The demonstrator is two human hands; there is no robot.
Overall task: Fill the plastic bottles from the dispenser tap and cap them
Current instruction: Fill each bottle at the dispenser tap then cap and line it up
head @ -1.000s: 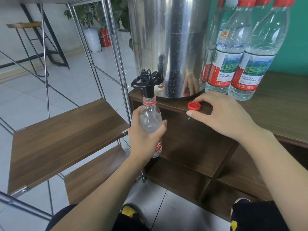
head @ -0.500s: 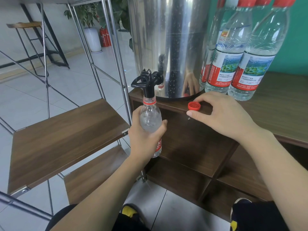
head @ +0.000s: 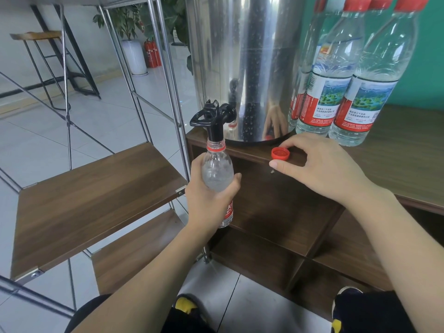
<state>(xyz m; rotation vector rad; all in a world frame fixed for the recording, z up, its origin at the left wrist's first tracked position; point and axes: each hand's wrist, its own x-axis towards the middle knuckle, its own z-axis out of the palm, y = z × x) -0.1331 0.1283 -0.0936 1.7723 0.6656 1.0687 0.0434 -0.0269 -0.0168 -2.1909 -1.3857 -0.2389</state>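
A clear plastic bottle [head: 217, 173] with a red neck ring and red label is held upright under the black tap [head: 212, 120] of a steel dispenser [head: 242, 63]; its mouth meets the spout. My left hand [head: 209, 200] grips the bottle around its middle. A loose red cap [head: 280, 153] lies on the brown cabinet top [head: 398, 150] at its front edge. My right hand [head: 322, 167] rests on the cabinet top, thumb and fingers curled round the cap and touching it. Three capped, filled bottles [head: 334, 75] stand right of the dispenser.
A metal-framed rack with wooden shelves [head: 91, 198] stands to the left, just beside the bottle. Open cabinet compartments [head: 276, 207] lie below the top. A stool [head: 40, 61], a potted plant [head: 129, 32] and a fire extinguisher [head: 151, 54] stand far back on the tiled floor.
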